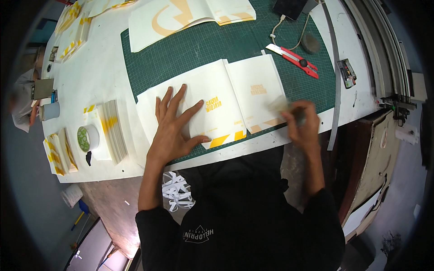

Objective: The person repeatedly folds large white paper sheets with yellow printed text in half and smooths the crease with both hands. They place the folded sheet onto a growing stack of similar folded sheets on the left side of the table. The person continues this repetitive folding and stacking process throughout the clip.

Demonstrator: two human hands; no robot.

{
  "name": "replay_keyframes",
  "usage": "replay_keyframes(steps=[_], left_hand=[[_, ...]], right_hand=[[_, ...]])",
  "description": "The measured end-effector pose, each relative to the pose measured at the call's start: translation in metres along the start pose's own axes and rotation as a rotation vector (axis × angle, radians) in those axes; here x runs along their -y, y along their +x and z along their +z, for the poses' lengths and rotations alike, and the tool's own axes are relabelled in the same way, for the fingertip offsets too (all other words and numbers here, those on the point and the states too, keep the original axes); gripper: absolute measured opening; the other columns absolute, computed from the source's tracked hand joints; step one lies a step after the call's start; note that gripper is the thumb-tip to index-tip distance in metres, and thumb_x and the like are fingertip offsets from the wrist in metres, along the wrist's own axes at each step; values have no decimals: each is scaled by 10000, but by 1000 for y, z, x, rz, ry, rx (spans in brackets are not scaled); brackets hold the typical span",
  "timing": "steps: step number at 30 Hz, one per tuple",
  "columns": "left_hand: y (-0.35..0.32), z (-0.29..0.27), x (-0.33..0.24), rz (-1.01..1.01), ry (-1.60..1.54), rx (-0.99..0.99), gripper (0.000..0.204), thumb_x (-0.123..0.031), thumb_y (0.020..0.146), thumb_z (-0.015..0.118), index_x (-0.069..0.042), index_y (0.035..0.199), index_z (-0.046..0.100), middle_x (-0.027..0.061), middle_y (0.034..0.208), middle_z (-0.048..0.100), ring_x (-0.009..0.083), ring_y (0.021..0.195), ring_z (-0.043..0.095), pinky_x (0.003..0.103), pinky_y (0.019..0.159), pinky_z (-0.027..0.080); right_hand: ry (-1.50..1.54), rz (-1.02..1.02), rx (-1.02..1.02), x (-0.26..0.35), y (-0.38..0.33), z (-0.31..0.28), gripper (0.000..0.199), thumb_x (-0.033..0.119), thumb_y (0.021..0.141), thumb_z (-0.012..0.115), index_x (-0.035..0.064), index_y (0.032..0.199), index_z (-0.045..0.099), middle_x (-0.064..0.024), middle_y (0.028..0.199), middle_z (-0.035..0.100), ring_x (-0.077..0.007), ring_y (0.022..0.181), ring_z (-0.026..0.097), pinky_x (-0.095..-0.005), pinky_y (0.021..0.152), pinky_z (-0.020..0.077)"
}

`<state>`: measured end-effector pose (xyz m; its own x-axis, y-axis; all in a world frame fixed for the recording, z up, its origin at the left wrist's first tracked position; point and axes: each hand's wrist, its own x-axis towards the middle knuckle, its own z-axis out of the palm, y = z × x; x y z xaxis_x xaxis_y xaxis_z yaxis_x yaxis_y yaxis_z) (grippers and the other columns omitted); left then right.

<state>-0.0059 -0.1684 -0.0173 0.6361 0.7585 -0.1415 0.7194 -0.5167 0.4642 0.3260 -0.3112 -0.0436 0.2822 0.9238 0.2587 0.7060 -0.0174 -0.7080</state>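
A white printed paper piece with two panels (239,97) lies on the green cutting mat (190,58), with yellow print on the middle and along the near edge. My left hand (171,126) rests flat on its left panel, fingers spread. Over the right panel's right edge is my right hand (302,124), closed and slightly blurred, pinching a small pale object (280,105). That object is smeared by motion, so its kind cannot be told. Beyond the right panel, a red utility knife (296,61) lies on the mat with its blade out.
A larger white and yellow sheet (194,20) covers the mat's far side. Stacked printed papers (113,131) and a round tub (87,137) stand on the left. A metal strip (335,86) and a small box (347,73) lie right. Paper scraps (176,192) are below the table edge.
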Motion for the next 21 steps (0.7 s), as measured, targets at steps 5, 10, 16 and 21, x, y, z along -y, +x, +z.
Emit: replay_keyframes(steps=[5,10,16,21], left_hand=[[0,-3,-1,0,-15,12,914,-432,560,1016,-230,1399,715,160,1726,296,442,1610,148,640,1310,36],[0,1,4,46,-34,-14,897,-426,572,1012,-221,1394,718,165,1724,298,446,1609,150,643,1307,37],[-1,-1,3,43,-24,-19,904,-441,573,1008,-217,1398,713,179,1715,305,451,1606,149,646,1305,40],[1,-4,3,42,-27,-20,908,-432,578,1011,-212,1404,707,189,1708,307,456,1603,154,645,1305,42]], right_hand=[[-59,-490,307,37,34,36,351,93,818,869,16,1132,732,-113,906,696,-230,754,655,-351,678,509],[-78,-539,317,27,88,61,294,140,848,843,47,1116,768,-85,869,705,-235,753,641,-374,742,466],[-114,-574,233,14,159,106,233,182,895,802,73,1099,770,-90,989,752,-260,908,713,-408,838,457],[-9,-651,142,22,173,99,200,115,841,811,76,1027,750,-44,1007,748,-246,950,678,-426,895,465]])
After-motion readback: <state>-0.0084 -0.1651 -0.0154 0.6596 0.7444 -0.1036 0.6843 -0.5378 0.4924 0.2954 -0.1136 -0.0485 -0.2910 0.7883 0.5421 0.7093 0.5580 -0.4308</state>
